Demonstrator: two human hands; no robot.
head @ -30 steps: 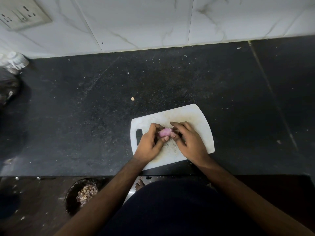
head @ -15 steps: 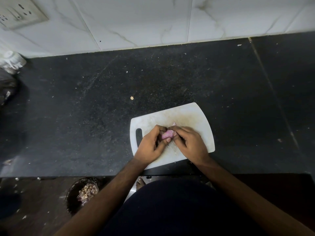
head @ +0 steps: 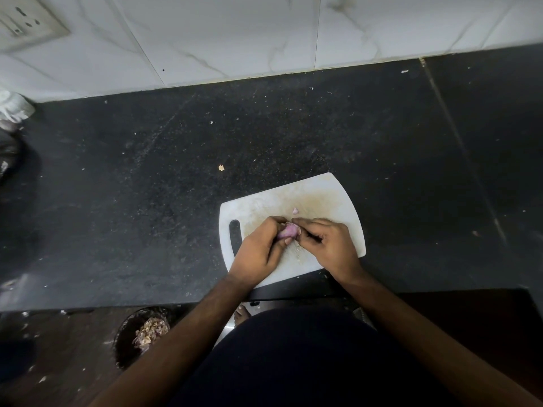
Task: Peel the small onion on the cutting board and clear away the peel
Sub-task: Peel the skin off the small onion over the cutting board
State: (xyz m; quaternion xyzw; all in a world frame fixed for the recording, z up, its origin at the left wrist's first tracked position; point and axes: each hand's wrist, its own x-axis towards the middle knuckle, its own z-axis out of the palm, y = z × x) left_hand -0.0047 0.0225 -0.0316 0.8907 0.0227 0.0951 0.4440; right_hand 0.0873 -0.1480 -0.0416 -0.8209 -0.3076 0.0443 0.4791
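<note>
Low on the floor at the left stood a bin [head: 142, 336] with papery peel heaped in it, well apart from the work. On the dark counter [head: 147, 201] the white board [head: 323, 198] lay with its handle slot to the left. The left hand [head: 258, 248] was closed round the onion [head: 288, 230], thumb and fingers wrapped on its left and near sides, so that only the pink upper right face showed. The onion was held at the middle of the board; whether it touched the surface could not be told. Its long axis seemed to run from lower left to upper right, toward the other hand. The right hand [head: 326, 242] met it from the right, fingertips [head: 296, 221] pinched together at the onion's far end, seemingly on a bit of skin, though the skin itself was too small to make out. A pink scrap [head: 295, 211] lay just beyond the fingers. Any pull would likely go rightward, away from the left hand's hold.
</note>
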